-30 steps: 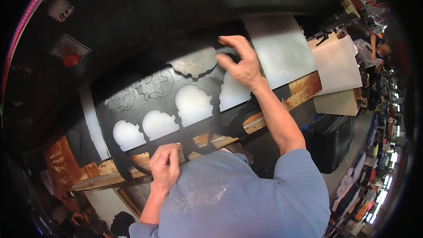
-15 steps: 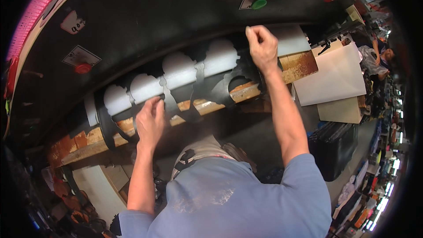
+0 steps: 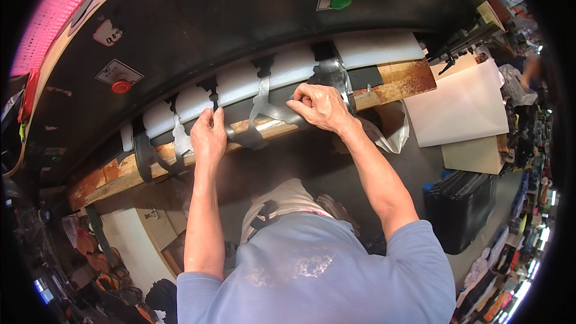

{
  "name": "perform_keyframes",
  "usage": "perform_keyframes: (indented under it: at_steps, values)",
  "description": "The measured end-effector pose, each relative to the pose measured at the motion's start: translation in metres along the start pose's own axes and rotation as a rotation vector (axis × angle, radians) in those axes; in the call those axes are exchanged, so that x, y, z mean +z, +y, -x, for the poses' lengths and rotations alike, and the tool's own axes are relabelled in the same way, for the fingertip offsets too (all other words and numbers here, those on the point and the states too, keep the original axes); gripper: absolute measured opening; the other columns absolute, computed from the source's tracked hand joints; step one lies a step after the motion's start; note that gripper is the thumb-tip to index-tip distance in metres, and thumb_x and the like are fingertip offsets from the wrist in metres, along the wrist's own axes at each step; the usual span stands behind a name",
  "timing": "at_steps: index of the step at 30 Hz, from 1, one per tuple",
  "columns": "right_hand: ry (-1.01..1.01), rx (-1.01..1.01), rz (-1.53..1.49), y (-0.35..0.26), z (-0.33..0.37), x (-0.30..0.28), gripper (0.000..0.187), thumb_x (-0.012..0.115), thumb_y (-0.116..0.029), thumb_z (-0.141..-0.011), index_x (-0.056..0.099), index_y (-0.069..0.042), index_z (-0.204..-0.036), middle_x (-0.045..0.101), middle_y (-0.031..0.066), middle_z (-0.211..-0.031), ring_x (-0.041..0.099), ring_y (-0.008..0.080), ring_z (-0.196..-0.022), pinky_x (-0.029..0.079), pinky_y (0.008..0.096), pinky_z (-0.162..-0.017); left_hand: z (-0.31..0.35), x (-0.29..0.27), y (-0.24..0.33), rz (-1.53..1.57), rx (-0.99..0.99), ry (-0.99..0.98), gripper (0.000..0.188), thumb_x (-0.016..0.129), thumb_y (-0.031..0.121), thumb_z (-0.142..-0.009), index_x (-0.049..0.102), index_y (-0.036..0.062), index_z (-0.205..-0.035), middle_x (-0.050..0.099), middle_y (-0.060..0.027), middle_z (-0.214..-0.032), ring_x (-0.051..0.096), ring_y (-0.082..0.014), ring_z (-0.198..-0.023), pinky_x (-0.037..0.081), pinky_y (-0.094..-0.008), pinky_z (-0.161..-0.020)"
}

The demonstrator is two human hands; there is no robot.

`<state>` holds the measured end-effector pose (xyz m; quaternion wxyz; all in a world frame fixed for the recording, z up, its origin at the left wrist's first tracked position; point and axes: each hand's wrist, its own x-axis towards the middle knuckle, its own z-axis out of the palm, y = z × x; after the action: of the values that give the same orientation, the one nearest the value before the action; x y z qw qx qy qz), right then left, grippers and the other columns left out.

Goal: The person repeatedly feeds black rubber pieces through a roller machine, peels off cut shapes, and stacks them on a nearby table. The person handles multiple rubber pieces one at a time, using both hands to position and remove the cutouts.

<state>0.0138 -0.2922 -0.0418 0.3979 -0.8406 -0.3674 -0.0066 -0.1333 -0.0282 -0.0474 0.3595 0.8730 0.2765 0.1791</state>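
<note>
A black sheet [image 3: 330,71], cut through with a row of large holes, lies across a long white cutting board [image 3: 383,48]. Thin strips of the sheet hang over the near wooden edge [image 3: 405,82]. My left hand [image 3: 209,139] is closed, thumb and fingertips together at the sheet's near margin, mid-length. Further right, my right hand [image 3: 321,107] has its fingers curled in a pinch on the sheet near its right end. What exactly lies between the fingertips is partly hidden by the hands.
A black machine front [image 3: 222,24] rises beyond the board, carrying a green button [image 3: 341,2] and a red button [image 3: 121,86]. White sheets [image 3: 459,102] lie at the right, above a black bundle [image 3: 459,210]. A pink basket [image 3: 57,21] stands at far left.
My right hand has come down and left from the board's far side to the sheet's near part. My left hand has shifted slightly away from me. The perforated sheet has changed position on the board.
</note>
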Motion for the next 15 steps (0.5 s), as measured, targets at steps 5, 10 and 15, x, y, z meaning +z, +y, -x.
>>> perform_keyframes:
  at_steps: [5, 10, 15]
  values:
    - [0.006, -0.113, -0.049, 0.014, 0.004, 0.000, 0.019, 0.082, -0.017, -0.091, 0.070, -0.002, -0.089, 0.067, 0.0099, -0.075, 0.064, 0.0246, -0.065, 0.052, 0.0375, -0.063, 0.010, -0.003, 0.007, -0.020, 0.120, 0.048, 0.041, 0.064, 0.029, -0.107, 0.054, -0.0040, -0.084, 0.055, -0.0212, -0.073, 0.049, -0.0307, -0.067, 0.046, -0.0450, -0.070]
    - [0.026, -0.089, 0.038, -0.007, 0.013, -0.005, 0.019, 0.081, -0.018, -0.090, 0.069, -0.004, -0.087, 0.071, 0.0126, -0.085, 0.070, 0.0361, -0.082, 0.056, 0.0463, -0.074, 0.032, -0.011, 0.006, -0.233, 0.361, 0.081, 0.016, 0.067, 0.007, -0.101, 0.060, -0.0027, -0.090, 0.060, -0.0223, -0.089, 0.058, -0.0446, -0.087, 0.047, -0.0515, -0.077]
    - [-0.020, -0.011, 0.139, -0.044, 0.011, -0.027, 0.021, 0.084, -0.012, -0.084, 0.069, -0.003, -0.096, 0.069, 0.0141, -0.093, 0.068, 0.0358, -0.084, 0.055, 0.0451, -0.077, 0.045, -0.019, 0.005, -0.230, 0.429, 0.059, 0.017, 0.071, 0.000, -0.097, 0.055, -0.0019, -0.091, 0.057, -0.0192, -0.087, 0.057, -0.0419, -0.081, 0.046, -0.0502, -0.072]
